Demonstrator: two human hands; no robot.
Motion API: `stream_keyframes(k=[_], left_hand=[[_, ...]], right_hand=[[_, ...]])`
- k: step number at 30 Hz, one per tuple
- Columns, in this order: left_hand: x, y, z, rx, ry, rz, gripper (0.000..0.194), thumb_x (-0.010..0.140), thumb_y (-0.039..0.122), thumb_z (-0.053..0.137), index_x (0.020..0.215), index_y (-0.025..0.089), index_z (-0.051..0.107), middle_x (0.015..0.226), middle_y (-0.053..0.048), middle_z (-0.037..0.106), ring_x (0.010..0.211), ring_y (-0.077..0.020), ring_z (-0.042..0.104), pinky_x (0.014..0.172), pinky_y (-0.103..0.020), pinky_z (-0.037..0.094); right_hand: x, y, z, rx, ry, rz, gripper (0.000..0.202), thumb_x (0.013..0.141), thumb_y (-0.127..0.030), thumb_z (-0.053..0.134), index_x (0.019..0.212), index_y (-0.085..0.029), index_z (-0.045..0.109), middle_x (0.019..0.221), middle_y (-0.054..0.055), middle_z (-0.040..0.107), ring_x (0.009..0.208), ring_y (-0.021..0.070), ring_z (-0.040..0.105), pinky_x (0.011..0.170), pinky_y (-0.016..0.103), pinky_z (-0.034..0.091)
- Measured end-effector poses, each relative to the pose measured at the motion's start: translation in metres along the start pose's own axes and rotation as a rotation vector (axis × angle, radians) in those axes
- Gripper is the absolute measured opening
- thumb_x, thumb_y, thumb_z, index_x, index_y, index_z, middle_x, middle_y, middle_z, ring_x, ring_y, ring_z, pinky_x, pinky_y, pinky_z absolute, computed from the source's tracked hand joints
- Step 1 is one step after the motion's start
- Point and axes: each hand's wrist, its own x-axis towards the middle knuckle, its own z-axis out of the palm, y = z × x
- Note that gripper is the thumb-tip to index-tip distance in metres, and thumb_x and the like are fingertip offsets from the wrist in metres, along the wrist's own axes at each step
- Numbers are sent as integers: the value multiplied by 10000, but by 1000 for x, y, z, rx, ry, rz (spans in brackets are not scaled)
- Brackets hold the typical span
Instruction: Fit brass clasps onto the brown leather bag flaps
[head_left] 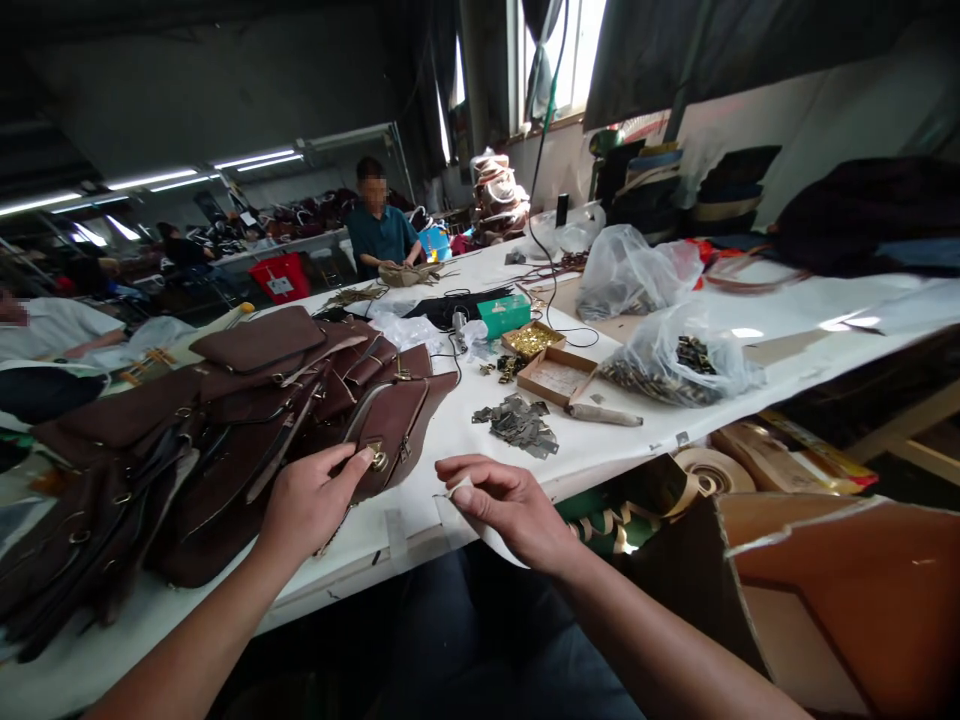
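Observation:
My left hand [315,495] is at the front of a dark brown leather bag [388,425], its thumb and index finger closed at a gold-coloured clasp [378,457]. The bag lies at the near edge of the table, with a zipper beside the clasp. My right hand [510,500] is closed on a thin white piece [491,538], paper or cloth, I cannot tell which. It hangs below the palm, just off the table edge. To the left, several more brown bags [225,430] lie overlapped in a pile.
Flat grey metal plates [517,425] lie on the white table [427,465]. Behind them stand a cardboard tray [556,376] and a box of small gold pieces [534,340]. Plastic bags of hardware [682,360] sit to the right. A cardboard box [840,590] stands below. A co-worker [381,232] sits across.

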Motion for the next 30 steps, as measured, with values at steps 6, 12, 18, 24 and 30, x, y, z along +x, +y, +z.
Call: stream_keyframes(k=[6, 12, 18, 24, 30], left_hand=[[-48, 15, -24, -701, -109, -304, 580, 812, 630, 818, 1165, 169, 805, 1026, -89, 824, 939, -293, 748, 756, -330, 586], [-85, 17, -19, -773, -243, -352, 689, 815, 488, 795, 1401, 161, 639, 1162, -136, 777, 892, -278, 756, 680, -395, 643], [-64, -3, 9, -64, -94, 224, 320, 894, 285, 698, 1211, 251, 681, 1209, -88, 748, 1042, -272, 751, 925, -439, 638], [-17, 5, 10, 309, -119, 781, 479, 908, 231, 738, 1378, 223, 648, 1506, -131, 653, 1528, -357, 472, 1299, -583, 350], [10, 23, -1, 384, -372, 555, 291, 953, 487, 682, 803, 238, 691, 797, -17, 746, 783, -223, 716, 927, -381, 536]], right_hand=[[-1, 7, 44, 93, -172, 23, 242, 897, -479, 859, 984, -254, 863, 1489, 86, 678, 1397, 284, 620, 1223, 440, 396], [-3, 17, 50, 255, -185, 206, 382, 760, -551, 944, 903, -211, 846, 1479, 107, 691, 1392, 314, 624, 1242, 466, 368], [1, 21, 39, 295, -182, 284, 376, 738, -537, 960, 898, -217, 845, 1530, 104, 653, 1425, 326, 599, 1226, 450, 375], [10, 15, 23, 273, -175, 291, 428, 704, -572, 963, 878, -203, 835, 1445, 85, 712, 1368, 313, 630, 1211, 439, 396], [7, -5, -1, 140, 4, 216, 402, 818, -565, 887, 905, -183, 794, 872, 35, 779, 782, 181, 703, 797, 328, 550]])
